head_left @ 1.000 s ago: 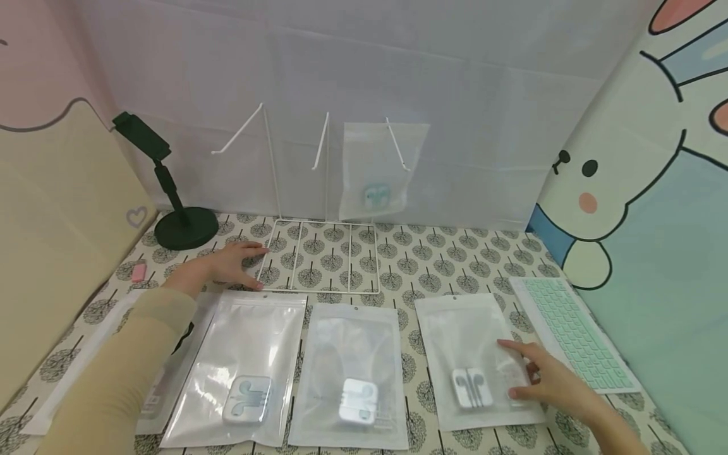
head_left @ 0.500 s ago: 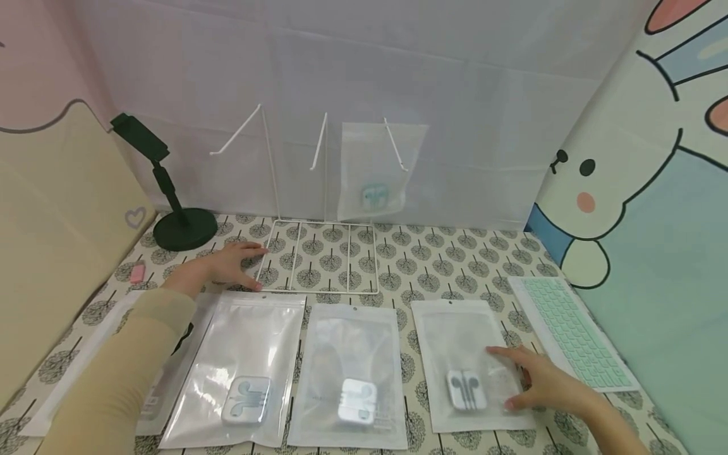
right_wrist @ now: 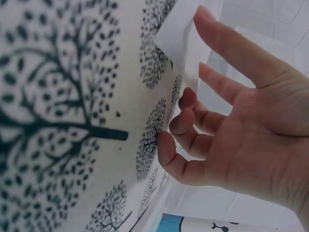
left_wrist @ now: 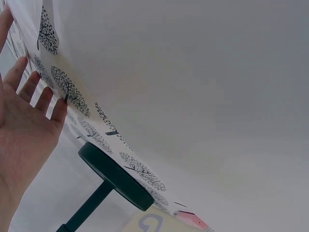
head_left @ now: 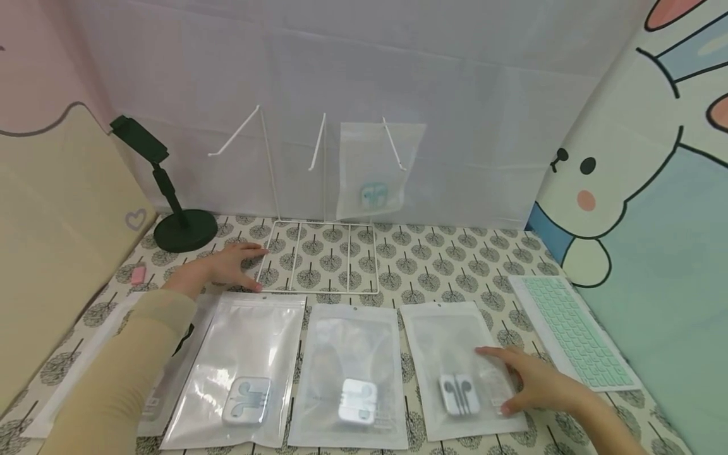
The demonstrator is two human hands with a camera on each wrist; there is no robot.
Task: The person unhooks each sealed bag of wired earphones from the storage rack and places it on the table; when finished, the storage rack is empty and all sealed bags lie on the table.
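My right hand (head_left: 537,382) touches the right edge of a translucent zip pouch (head_left: 449,335) with thumb and index finger spread. In the right wrist view, the other fingers of this right hand (right_wrist: 241,130) curl loosely beside the tabletop. A small square case of earphones (head_left: 459,394) shows inside the pouch. My left hand (head_left: 232,264) rests on the table at the left side of a white wire display rack (head_left: 318,292), fingers spread at its base wire. The left wrist view shows that hand (left_wrist: 29,121) with extended fingers. Another earphone pouch (head_left: 370,158) hangs on the rack's right hook.
Two more earphone pouches, one in the middle (head_left: 352,341) and one shinier (head_left: 256,335), lie in the front row. A further pouch (head_left: 188,360) is partly under my left sleeve. A green keyboard (head_left: 580,335), a dark green stand (head_left: 184,229) and a pink block (head_left: 138,273) surround them.
My right hand has moved left, and the pouch under its fingers has slid left and slightly toward me, turning a little. My left hand has stayed at the rack.
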